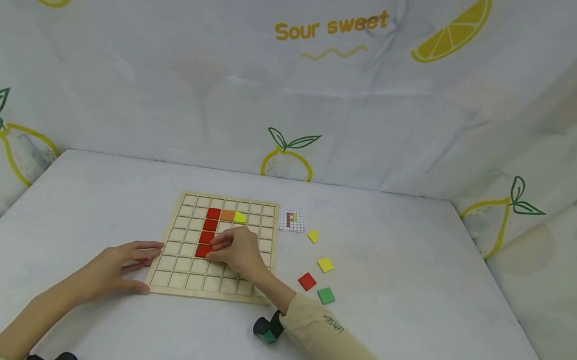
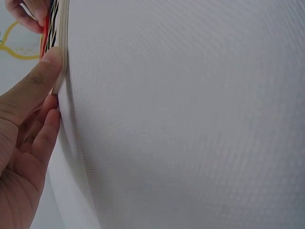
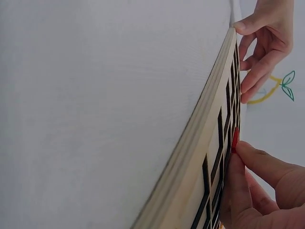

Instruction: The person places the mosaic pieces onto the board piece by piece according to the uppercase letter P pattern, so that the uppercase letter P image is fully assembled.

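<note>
A wooden grid board (image 1: 177, 281) lies flat on the white table. Several red square tiles (image 1: 213, 214) form a column on it, with an orange tile (image 1: 227, 215) and a yellow tile with one cut corner (image 1: 240, 217) to the right of the top one. My right hand (image 1: 240, 253) reaches over the board and pinches the lowest red tile (image 3: 235, 138) between thumb and fingertips, at its grid square. Spread along the board's left edge, my left hand (image 1: 112, 269) touches it with extended fingers, its thumb at the near left corner.
Right of the board lie a small pattern card (image 1: 291, 220), a yellow tile with a curved edge (image 1: 312, 236), a yellow square tile (image 1: 325, 264), a red tile (image 1: 307, 281) and a green tile (image 1: 325, 296). A lemon-printed cloth (image 1: 167, 95) hangs behind the table.
</note>
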A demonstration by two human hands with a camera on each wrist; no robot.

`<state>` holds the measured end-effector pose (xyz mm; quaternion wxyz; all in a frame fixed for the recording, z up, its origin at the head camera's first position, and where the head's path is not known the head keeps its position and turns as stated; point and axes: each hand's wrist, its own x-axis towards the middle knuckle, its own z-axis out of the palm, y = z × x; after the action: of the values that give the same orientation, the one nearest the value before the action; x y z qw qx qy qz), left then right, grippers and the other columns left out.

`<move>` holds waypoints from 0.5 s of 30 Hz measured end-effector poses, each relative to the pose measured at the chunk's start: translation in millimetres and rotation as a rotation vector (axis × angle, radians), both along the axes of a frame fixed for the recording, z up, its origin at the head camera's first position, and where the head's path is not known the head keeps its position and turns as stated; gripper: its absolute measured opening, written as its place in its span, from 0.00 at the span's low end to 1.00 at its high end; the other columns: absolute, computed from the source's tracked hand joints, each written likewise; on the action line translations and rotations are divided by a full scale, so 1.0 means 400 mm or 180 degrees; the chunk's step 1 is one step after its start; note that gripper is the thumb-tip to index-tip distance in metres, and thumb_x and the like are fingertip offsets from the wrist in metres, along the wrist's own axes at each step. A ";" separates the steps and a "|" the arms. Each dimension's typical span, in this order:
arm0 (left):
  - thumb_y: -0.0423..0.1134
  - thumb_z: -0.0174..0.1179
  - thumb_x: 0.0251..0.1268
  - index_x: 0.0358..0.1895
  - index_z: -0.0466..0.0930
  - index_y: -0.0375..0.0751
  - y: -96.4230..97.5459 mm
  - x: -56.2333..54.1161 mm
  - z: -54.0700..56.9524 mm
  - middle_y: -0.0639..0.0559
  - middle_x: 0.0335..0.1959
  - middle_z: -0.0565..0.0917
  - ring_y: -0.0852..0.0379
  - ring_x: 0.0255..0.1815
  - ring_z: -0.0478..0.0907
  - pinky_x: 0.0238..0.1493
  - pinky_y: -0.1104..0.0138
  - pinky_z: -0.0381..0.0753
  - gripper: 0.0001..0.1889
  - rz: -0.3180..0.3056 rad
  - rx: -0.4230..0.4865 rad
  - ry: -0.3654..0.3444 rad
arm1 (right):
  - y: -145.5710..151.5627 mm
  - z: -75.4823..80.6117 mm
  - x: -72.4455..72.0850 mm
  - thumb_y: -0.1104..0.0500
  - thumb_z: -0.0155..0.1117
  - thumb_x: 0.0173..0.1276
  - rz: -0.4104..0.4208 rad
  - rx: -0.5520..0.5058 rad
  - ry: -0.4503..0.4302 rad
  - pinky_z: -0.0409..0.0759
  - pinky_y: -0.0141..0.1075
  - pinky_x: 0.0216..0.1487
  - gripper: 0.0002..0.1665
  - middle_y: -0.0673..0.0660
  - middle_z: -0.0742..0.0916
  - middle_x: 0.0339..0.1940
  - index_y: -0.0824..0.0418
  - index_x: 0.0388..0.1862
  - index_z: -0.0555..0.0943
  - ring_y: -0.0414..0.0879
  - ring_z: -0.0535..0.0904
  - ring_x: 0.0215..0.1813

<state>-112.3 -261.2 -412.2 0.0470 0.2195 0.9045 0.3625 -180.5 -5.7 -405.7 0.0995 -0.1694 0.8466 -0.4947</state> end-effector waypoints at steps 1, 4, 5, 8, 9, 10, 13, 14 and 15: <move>0.37 0.75 0.43 0.59 0.73 0.23 0.000 0.000 0.000 0.33 0.63 0.72 0.42 0.51 0.79 0.51 0.62 0.84 0.37 -0.0002 -0.0002 0.0000 | 0.000 0.000 0.000 0.68 0.77 0.51 -0.0001 -0.0004 -0.0004 0.78 0.21 0.29 0.09 0.55 0.87 0.24 0.68 0.31 0.86 0.38 0.81 0.27; 0.37 0.75 0.43 0.59 0.73 0.24 0.001 0.001 0.000 0.33 0.63 0.71 0.42 0.51 0.79 0.51 0.62 0.84 0.37 0.0005 0.0001 -0.0009 | -0.001 0.000 0.000 0.68 0.76 0.51 -0.0006 0.0021 0.0002 0.79 0.22 0.30 0.09 0.55 0.88 0.25 0.67 0.32 0.86 0.39 0.82 0.28; 0.37 0.75 0.43 0.59 0.73 0.24 0.001 0.001 -0.001 0.33 0.63 0.71 0.42 0.51 0.79 0.51 0.62 0.84 0.37 0.0005 0.0004 -0.0014 | 0.000 -0.001 0.000 0.68 0.76 0.51 -0.0003 0.0023 -0.0003 0.79 0.22 0.31 0.09 0.55 0.88 0.25 0.67 0.32 0.86 0.39 0.82 0.28; 0.37 0.75 0.43 0.59 0.73 0.24 0.000 0.000 -0.001 0.34 0.62 0.72 0.43 0.51 0.79 0.51 0.62 0.84 0.37 0.0009 0.0008 0.0011 | 0.005 0.002 -0.001 0.67 0.76 0.53 0.0010 -0.0018 -0.0062 0.80 0.22 0.33 0.09 0.55 0.88 0.26 0.67 0.33 0.86 0.38 0.82 0.29; 0.37 0.75 0.43 0.59 0.73 0.24 0.000 0.000 -0.002 0.34 0.62 0.72 0.43 0.51 0.79 0.51 0.63 0.84 0.37 0.0008 0.0023 0.0013 | 0.009 0.002 -0.001 0.68 0.75 0.53 0.0022 -0.0062 -0.0075 0.80 0.23 0.34 0.09 0.55 0.88 0.26 0.67 0.34 0.86 0.39 0.82 0.29; 0.37 0.75 0.43 0.59 0.73 0.24 0.000 0.000 -0.002 0.34 0.62 0.72 0.43 0.51 0.79 0.51 0.63 0.84 0.37 0.0003 0.0023 0.0026 | 0.014 0.003 -0.001 0.68 0.75 0.54 0.0031 -0.0113 -0.0103 0.81 0.23 0.34 0.09 0.56 0.88 0.27 0.68 0.35 0.86 0.39 0.82 0.30; 0.38 0.75 0.43 0.59 0.73 0.24 -0.002 -0.001 -0.004 0.34 0.62 0.72 0.44 0.50 0.79 0.51 0.64 0.84 0.37 -0.0011 0.0045 0.0032 | 0.039 0.011 0.001 0.69 0.72 0.56 0.0088 -0.0284 -0.0211 0.84 0.25 0.37 0.10 0.59 0.88 0.32 0.69 0.39 0.85 0.42 0.84 0.33; 0.38 0.75 0.43 0.59 0.73 0.23 -0.002 -0.001 -0.004 0.34 0.62 0.72 0.45 0.50 0.79 0.51 0.64 0.84 0.37 -0.0015 0.0060 0.0020 | 0.051 0.016 0.002 0.69 0.72 0.57 0.0097 -0.0339 -0.0264 0.85 0.26 0.38 0.12 0.60 0.88 0.34 0.70 0.41 0.84 0.44 0.84 0.35; 0.38 0.75 0.43 0.59 0.73 0.23 -0.003 -0.001 -0.003 0.33 0.62 0.72 0.45 0.51 0.79 0.51 0.64 0.84 0.37 -0.0019 0.0073 0.0013 | 0.065 0.021 0.003 0.69 0.71 0.58 0.0105 -0.0378 -0.0303 0.86 0.27 0.39 0.13 0.61 0.88 0.36 0.70 0.42 0.84 0.45 0.85 0.37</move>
<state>-112.5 -262.3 -413.5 0.0438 0.2234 0.8998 0.3723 -179.5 20.3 -397.4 0.1376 -0.1652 0.8071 -0.5498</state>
